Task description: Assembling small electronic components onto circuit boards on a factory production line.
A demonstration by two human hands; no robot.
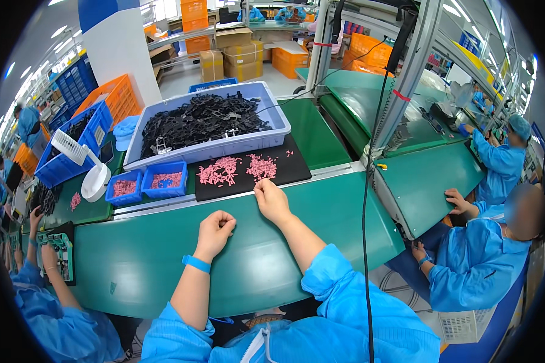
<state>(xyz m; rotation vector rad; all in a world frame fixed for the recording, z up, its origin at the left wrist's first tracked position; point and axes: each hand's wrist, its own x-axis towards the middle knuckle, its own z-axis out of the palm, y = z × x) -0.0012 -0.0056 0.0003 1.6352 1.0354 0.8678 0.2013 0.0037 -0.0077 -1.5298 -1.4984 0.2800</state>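
Green workbench (pixel 133 266) in a factory room, pink pieces (pixel 261 167) spread in two piles on a black mat (pixel 293 166).
Piles are found just past the right hand (pixel 272 201), which is held at the mat's near edge; the left hand (pixel 214 235) is held lower and further left, over the green, so a bit further off. Fingers are curled in on both, but whether anything tiny is pinched can't be told. More pink is kept in two small blue bins (pixel 165 193) left of the mat, and a big pale tub (pixel 212 149) behind is heaped with black parts (pixel 203 124). People in blue (pixel 478 260) are seen on both sides; the left one is cut off by the dark rim, and single black parts can't really be made out.
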